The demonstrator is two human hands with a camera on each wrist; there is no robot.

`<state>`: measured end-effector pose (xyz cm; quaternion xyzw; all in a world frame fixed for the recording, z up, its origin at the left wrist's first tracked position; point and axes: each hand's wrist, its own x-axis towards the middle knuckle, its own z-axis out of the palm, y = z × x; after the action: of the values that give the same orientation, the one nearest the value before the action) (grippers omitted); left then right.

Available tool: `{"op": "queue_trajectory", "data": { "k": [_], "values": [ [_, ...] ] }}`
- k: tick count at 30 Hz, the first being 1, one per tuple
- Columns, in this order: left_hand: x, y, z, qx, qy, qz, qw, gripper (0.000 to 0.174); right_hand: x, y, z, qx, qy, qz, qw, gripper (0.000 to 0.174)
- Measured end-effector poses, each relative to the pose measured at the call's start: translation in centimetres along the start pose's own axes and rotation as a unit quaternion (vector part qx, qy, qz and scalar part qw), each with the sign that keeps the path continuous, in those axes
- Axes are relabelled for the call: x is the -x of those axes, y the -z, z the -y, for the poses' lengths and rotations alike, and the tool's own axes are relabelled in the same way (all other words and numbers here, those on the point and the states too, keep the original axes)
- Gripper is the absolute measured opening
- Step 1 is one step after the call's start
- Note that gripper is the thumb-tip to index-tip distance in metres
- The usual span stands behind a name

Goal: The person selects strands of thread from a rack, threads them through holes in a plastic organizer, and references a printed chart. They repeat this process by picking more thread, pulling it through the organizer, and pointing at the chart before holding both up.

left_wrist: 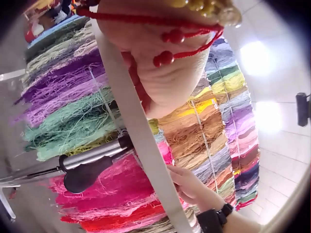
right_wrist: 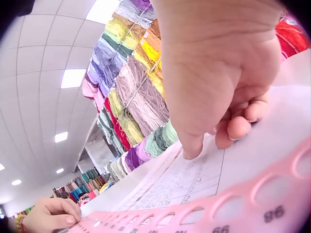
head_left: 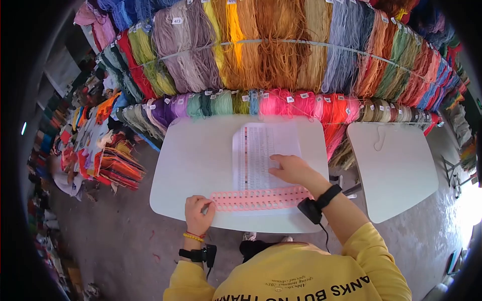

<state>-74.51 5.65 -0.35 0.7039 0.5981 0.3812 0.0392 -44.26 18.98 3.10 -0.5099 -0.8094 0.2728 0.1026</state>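
A long pink thread organizer strip [head_left: 261, 199], with round holes along its edges and printed numbers, lies across the near part of the white table [head_left: 193, 155]. My left hand [head_left: 200, 213] grips its left end, thumb on top, at the table's front edge. Beyond the strip lies a printed chart [head_left: 257, 155] with rows of figures and a dark-and-red column. My right hand [head_left: 291, 169] is over the chart's right side. In the right wrist view a straight digit of the right hand [right_wrist: 218, 82] points down at the printed rows, while its other fingers bend loosely and hold nothing.
Skeins of coloured thread [head_left: 281, 65] with number tags hang in two tiers behind the table. A second white table [head_left: 394, 170] stands at the right with a loose loop of thread on it. Stacks of bright thread [head_left: 118, 163] lie at the left.
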Motion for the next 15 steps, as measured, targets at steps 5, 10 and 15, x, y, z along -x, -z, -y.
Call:
{"op": "queue_trajectory", "data": {
  "k": [5,10,15],
  "values": [
    [0.1,-0.2,-0.3,0.018,0.016,-0.018,1.0,0.008,5.5,4.5,-1.6,-0.077,0.027,-0.042,0.996,0.037],
    [-0.1,-0.3,0.0,0.022,0.028,-0.02,0.999,0.007,11.7,10.1,-3.1,-0.161,-0.043,-0.054,0.985,0.032],
    [-0.2,-0.6,0.2,0.026,0.038,-0.026,0.999,0.006,17.6,14.0,-5.2,-0.17,-0.122,-0.105,0.972,0.029]
  ]
}}
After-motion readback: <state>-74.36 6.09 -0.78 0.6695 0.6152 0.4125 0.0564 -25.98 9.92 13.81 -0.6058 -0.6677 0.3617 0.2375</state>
